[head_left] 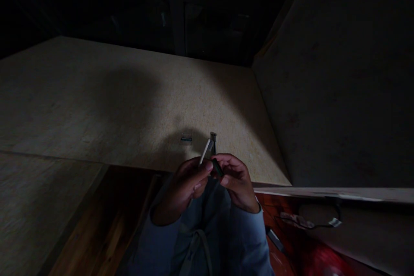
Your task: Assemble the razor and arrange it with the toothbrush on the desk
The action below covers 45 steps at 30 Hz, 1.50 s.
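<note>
In the dim light, my left hand [186,187] is closed around a white toothbrush [204,152], bristle end pointing up and away from me. My right hand [236,179] pinches a small dark green, bar-shaped piece [217,167] between thumb and fingers. The left thumb tip meets this piece at its left end. Just beyond my fingers is a razor [213,136] with a T-shaped head; its lower handle is hidden, and I cannot tell whether it lies on the table or is held. A small clear case with a dark strip [186,139] lies to its left.
The pale stone-patterned tabletop [181,95] stretches ahead, with a dark window behind it. A grey wall or panel [339,73] rises on the right. A wooden surface [93,237] is at lower left. A cable [338,213] and a red item [326,256] are at lower right.
</note>
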Each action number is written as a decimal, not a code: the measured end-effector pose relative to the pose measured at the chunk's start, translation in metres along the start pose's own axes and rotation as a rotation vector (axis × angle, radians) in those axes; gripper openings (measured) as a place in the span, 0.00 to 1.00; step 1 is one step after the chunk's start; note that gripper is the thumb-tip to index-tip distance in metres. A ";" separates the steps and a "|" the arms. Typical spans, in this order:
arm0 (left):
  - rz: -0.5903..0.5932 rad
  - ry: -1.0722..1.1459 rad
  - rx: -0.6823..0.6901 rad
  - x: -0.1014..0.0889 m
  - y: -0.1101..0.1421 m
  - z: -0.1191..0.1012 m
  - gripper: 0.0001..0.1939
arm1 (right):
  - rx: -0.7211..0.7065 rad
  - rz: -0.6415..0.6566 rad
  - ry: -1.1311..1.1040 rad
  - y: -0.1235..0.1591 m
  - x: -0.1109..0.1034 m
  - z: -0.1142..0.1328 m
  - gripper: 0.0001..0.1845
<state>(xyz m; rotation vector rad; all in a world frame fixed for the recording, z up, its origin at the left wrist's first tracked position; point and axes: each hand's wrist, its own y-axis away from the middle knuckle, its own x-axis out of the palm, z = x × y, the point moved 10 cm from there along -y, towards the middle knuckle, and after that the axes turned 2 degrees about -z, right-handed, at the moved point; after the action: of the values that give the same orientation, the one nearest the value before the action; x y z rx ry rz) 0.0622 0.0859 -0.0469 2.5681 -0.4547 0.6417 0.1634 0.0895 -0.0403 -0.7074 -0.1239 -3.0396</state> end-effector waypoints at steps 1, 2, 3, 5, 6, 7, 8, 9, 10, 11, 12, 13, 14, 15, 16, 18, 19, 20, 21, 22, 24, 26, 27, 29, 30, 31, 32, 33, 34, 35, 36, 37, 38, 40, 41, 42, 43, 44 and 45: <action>0.016 -0.009 0.022 0.001 0.000 -0.001 0.24 | -0.001 -0.018 -0.023 0.000 -0.002 0.000 0.26; 0.036 -0.018 0.043 0.002 0.000 -0.003 0.25 | -0.002 -0.031 -0.048 -0.001 -0.003 0.000 0.26; 0.055 -0.030 0.060 0.003 -0.001 -0.003 0.27 | -0.003 -0.040 -0.074 -0.001 -0.004 0.000 0.26; 0.069 -0.068 0.074 0.003 -0.001 -0.003 0.29 | -0.016 -0.045 -0.114 -0.002 -0.004 0.001 0.26; 0.059 -0.097 0.069 0.001 -0.001 -0.002 0.30 | -0.028 -0.046 -0.127 -0.002 -0.005 0.002 0.25; 0.042 -0.132 0.058 -0.001 -0.002 -0.001 0.30 | -0.042 -0.048 -0.137 -0.002 -0.005 0.003 0.24; 0.025 -0.165 0.047 -0.003 -0.002 0.000 0.30 | -0.054 -0.053 -0.145 -0.003 -0.006 0.004 0.24; 0.014 -0.193 0.039 -0.004 -0.001 0.001 0.30 | -0.063 -0.062 -0.152 -0.003 -0.007 0.005 0.24; 0.011 -0.216 0.033 -0.004 -0.001 0.001 0.30 | -0.068 -0.074 -0.156 -0.002 -0.008 0.005 0.24; 0.017 -0.235 0.029 -0.003 -0.001 0.001 0.30 | -0.068 -0.090 -0.156 -0.002 -0.010 0.005 0.24; 0.029 -0.252 0.026 -0.001 0.000 0.001 0.30 | -0.066 -0.109 -0.151 -0.002 -0.013 0.005 0.24; 0.044 -0.266 0.022 0.001 0.000 0.001 0.30 | -0.064 -0.128 -0.142 -0.002 -0.015 0.005 0.24; 0.058 -0.279 0.019 0.004 0.001 0.001 0.30 | -0.061 -0.146 -0.134 -0.002 -0.017 0.005 0.24; 0.071 -0.291 0.016 0.006 0.002 0.001 0.30 | -0.058 -0.160 -0.128 -0.002 -0.018 0.005 0.24; 0.085 -0.299 0.012 0.008 0.003 0.001 0.30 | -0.055 -0.169 -0.124 -0.002 -0.019 0.005 0.24; 0.118 -0.309 0.009 0.012 0.006 0.000 0.30 | -0.052 -0.177 -0.126 -0.002 -0.020 0.005 0.24; 0.132 -0.312 0.007 0.014 0.007 -0.001 0.30 | -0.050 -0.181 -0.127 -0.002 -0.020 0.005 0.24; 0.137 -0.314 0.007 0.015 0.008 -0.002 0.30 | -0.050 -0.186 -0.125 -0.002 -0.021 0.005 0.24; 0.132 -0.317 0.007 0.015 0.008 -0.003 0.30 | -0.049 -0.191 -0.121 -0.002 -0.021 0.005 0.24; 0.115 -0.319 0.011 0.014 0.008 -0.004 0.30 | -0.048 -0.193 -0.115 -0.002 -0.021 0.005 0.24; 0.060 -0.310 0.027 0.008 0.007 -0.005 0.30 | -0.052 -0.188 -0.104 -0.002 -0.020 0.005 0.23; -0.015 -0.286 0.045 0.000 0.005 -0.006 0.31 | -0.062 -0.172 -0.098 -0.002 -0.018 0.005 0.22; -0.053 -0.277 0.052 -0.004 0.004 -0.006 0.32 | -0.065 -0.164 -0.098 -0.002 -0.016 0.005 0.21; -0.103 -0.276 0.064 -0.009 0.003 -0.007 0.32 | -0.062 -0.153 -0.100 -0.002 -0.015 0.004 0.21; -0.108 -0.287 0.068 -0.008 0.003 -0.007 0.32 | -0.056 -0.153 -0.102 -0.002 -0.015 0.003 0.22; -0.101 -0.300 0.071 -0.007 0.003 -0.008 0.32 | -0.049 -0.157 -0.107 -0.002 -0.015 0.002 0.22; -0.088 -0.314 0.073 -0.004 0.003 -0.009 0.32 | -0.042 -0.163 -0.111 -0.002 -0.016 0.001 0.22; -0.073 -0.327 0.071 -0.001 0.004 -0.009 0.32 | -0.035 -0.172 -0.113 -0.002 -0.017 0.001 0.22; -0.057 -0.336 0.069 0.002 0.004 -0.010 0.32 | -0.028 -0.182 -0.111 -0.002 -0.019 0.000 0.22; -0.037 -0.341 0.063 0.005 0.005 -0.009 0.32 | -0.021 -0.192 -0.107 -0.001 -0.021 -0.001 0.23; -0.013 -0.339 0.054 0.007 0.005 -0.008 0.32 | -0.018 -0.202 -0.101 -0.001 -0.022 -0.001 0.23; 0.019 -0.331 0.042 0.010 0.005 -0.007 0.32 | -0.019 -0.210 -0.097 -0.001 -0.024 0.000 0.23; 0.052 -0.317 0.029 0.013 0.005 -0.005 0.32 | -0.022 -0.216 -0.095 0.000 -0.025 0.001 0.23; 0.117 -0.282 0.003 0.017 0.006 0.000 0.33 | -0.032 -0.217 -0.095 0.000 -0.025 0.002 0.23; 0.141 -0.266 -0.009 0.018 0.006 0.002 0.33 | -0.038 -0.211 -0.094 0.000 -0.025 0.003 0.23; 0.152 -0.253 -0.015 0.018 0.006 0.003 0.32 | -0.044 -0.202 -0.093 0.000 -0.024 0.004 0.23; 0.147 -0.240 -0.016 0.015 0.005 0.003 0.32 | -0.052 -0.188 -0.093 0.000 -0.022 0.004 0.23; 0.122 -0.226 -0.011 0.011 0.005 0.002 0.32 | -0.061 -0.171 -0.093 0.000 -0.020 0.005 0.24; 0.087 -0.210 -0.001 0.006 0.004 0.001 0.31 | -0.068 -0.155 -0.094 0.000 -0.018 0.006 0.24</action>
<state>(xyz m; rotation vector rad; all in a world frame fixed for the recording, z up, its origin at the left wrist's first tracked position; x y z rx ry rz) 0.0666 0.0809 -0.0434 2.6379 -0.6387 0.4020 0.1820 0.0899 -0.0430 -0.8865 -0.0812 -3.1704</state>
